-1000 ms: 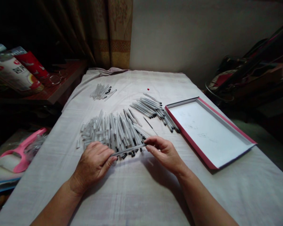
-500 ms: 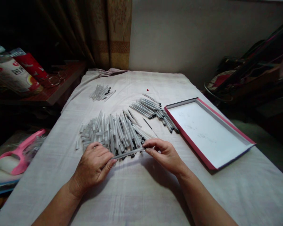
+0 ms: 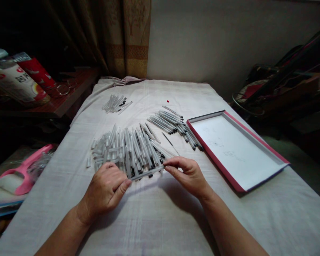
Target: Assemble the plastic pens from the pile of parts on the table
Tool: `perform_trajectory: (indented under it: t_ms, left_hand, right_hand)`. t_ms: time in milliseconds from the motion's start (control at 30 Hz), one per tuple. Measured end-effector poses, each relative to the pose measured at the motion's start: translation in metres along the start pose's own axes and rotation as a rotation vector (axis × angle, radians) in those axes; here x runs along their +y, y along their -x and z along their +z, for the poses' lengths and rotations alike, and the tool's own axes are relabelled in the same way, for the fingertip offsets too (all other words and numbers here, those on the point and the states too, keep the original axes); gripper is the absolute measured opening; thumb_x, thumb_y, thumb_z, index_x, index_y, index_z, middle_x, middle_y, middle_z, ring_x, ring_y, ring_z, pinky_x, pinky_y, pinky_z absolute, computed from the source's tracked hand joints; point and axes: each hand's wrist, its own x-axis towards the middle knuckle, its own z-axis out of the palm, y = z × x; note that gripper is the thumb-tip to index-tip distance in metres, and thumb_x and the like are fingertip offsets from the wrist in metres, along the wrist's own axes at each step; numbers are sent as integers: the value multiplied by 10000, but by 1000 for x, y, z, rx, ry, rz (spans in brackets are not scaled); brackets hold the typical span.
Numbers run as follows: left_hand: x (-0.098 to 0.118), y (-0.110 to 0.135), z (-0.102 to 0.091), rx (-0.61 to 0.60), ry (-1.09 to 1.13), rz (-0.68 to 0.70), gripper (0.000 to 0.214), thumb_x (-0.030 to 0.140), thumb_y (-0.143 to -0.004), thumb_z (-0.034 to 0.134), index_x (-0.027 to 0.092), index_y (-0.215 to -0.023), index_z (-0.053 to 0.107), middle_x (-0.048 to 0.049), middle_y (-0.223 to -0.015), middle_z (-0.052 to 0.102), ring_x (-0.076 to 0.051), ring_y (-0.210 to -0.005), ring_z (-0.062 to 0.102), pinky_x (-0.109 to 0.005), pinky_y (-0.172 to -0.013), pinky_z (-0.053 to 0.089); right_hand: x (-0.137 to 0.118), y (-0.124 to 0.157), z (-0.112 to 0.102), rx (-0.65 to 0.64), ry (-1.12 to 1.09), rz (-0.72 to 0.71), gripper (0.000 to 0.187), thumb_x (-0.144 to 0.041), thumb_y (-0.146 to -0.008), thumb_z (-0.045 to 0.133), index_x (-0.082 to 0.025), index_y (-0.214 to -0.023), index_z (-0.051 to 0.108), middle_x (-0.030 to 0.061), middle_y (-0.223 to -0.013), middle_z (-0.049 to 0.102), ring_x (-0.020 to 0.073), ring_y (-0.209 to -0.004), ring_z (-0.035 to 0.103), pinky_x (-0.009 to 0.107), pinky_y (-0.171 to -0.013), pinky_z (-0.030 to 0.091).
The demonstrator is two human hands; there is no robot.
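Between my two hands lies a clear pen barrel (image 3: pixel 146 173), held slightly tilted above the cloth. My left hand (image 3: pixel 106 186) is closed around its left end, thumb along it. The thumb and fingertips of my right hand (image 3: pixel 185 174) pinch its right end. Just beyond, a large pile of clear pen barrels (image 3: pixel 132 147) spreads out, some with black ends. A thin dark refill (image 3: pixel 168 139) lies by itself right of the pile. Farther right is a group of pens with black ends (image 3: pixel 168 122), and a smaller group of clear pieces (image 3: pixel 114 103) sits at the far left.
A shallow box lid with pink sides (image 3: pixel 224 167) rests on the white cloth (image 3: pixel 160 227) at right. A tiny red piece (image 3: pixel 168 101) lies farther back. On the left are a jar (image 3: pixel 18 83), glasses (image 3: pixel 65 88) and a pink-handled object (image 3: pixel 26 170).
Both hands keep hold of the pen barrel, nearly in place. My left hand's fingers look blurred by slight motion. The whole view has shifted a little.
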Motion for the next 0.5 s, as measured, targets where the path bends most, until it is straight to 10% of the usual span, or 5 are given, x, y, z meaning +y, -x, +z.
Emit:
perform_trajectory:
  t_ms: [267, 500]
  left_hand:
    - [-15, 6, -4, 80, -118, -28, 317, 323, -983, 449, 208, -728, 599, 2, -668, 651, -161, -668, 582, -331, -713, 416]
    - [-13, 6, 2, 61, -103, -69, 283, 371, -974, 487, 213, -817, 662, 1, -720, 686, -155, -698, 613, -324, -727, 430]
  right_hand:
    - [15, -3, -5, 204, 122, 64, 134, -309, -816, 690, -194, -822, 758, 52, -749, 760, 181, -642, 667, 293, -616, 527]
    - [25, -2, 3, 113, 469, -71, 154, -265, -860, 623, -225, -876, 770, 67, -814, 765, 198, -708, 682, 313, -692, 525]
